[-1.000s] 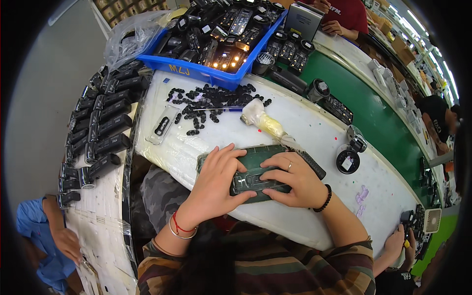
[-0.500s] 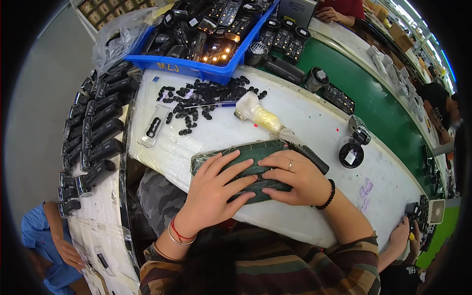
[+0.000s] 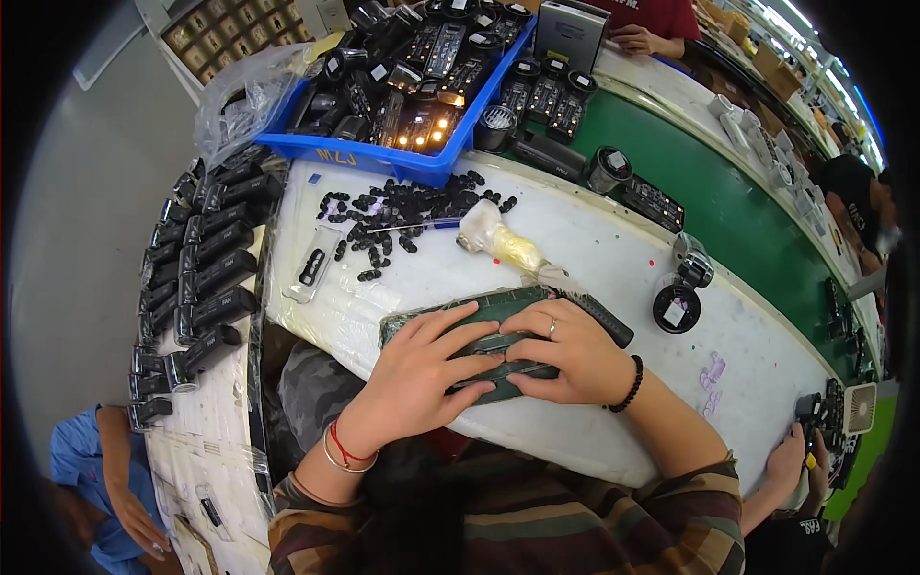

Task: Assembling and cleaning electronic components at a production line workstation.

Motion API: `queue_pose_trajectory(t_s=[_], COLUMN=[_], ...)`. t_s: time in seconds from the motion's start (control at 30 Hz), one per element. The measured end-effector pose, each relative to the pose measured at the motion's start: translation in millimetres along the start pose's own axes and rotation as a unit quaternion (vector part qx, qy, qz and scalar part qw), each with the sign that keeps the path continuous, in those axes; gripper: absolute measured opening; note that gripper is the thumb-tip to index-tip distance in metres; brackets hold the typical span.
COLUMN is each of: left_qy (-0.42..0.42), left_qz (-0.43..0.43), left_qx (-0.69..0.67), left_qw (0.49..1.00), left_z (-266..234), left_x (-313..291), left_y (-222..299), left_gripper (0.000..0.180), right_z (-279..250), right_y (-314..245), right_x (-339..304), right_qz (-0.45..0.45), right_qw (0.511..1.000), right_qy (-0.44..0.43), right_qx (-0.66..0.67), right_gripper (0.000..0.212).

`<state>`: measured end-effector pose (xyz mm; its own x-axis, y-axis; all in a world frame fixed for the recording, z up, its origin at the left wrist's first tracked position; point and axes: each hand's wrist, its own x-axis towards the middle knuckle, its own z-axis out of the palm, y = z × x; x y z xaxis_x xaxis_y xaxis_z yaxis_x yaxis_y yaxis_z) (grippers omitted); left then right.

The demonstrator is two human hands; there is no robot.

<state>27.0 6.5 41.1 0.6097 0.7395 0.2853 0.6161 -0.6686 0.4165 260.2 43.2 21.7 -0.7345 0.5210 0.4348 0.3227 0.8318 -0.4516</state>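
My left hand (image 3: 412, 369) lies with fingers spread over a dark green block (image 3: 494, 305) on the white worktop. From the other side, my right hand (image 3: 575, 355) rests its slightly bent fingers on the same block. The fingertips of both hands meet near a groove in its middle. Whatever small part may sit under them is hidden. A black-bristled brush (image 3: 602, 321) lies against the block's far right side. Beyond it is a tool with a white head and yellow wrapping (image 3: 517, 251). A thin tool with a blue handle (image 3: 443, 223) touches that head.
Small black oblong parts (image 3: 412, 196) are scattered ahead, near a clear holder (image 3: 311, 273). A blue bin (image 3: 359, 153) holds black devices. Black fan bodies (image 3: 225, 273) line the left bench. A round black fan part (image 3: 678, 309) lies right. Co-workers' hands (image 3: 637, 40) work nearby.
The view has shifted slightly, so the surroundings sit a little lower and farther right on the left side. My fingertips have drawn closer together over the block's groove.
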Motion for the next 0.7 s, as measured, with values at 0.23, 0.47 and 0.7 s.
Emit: queue_pose_trajectory(t_s=[0.23,0.47,0.7], left_qy=[0.129,0.286,0.104], left_qz=[-0.031,-0.036,-0.222], left_qx=[-0.162,0.305,0.255], left_qw=[0.978,0.908,0.935], left_z=[-25.1,-74.4,-94.0], left_x=[59.5,183.5,225.5], left_y=[-70.0,-236.2,-268.6], left_gripper=[0.028,0.069,0.068], right_z=[5.4,6.1,9.2], right_y=[10.8,7.4,12.3], right_x=[-5.9,0.0,-1.8], right_qz=[0.018,0.018,0.01], right_qw=[0.999,0.999,1.0], right_qy=[0.002,0.005,0.007], right_qx=[0.033,0.032,0.019], right_gripper=[0.022,0.023,0.022])
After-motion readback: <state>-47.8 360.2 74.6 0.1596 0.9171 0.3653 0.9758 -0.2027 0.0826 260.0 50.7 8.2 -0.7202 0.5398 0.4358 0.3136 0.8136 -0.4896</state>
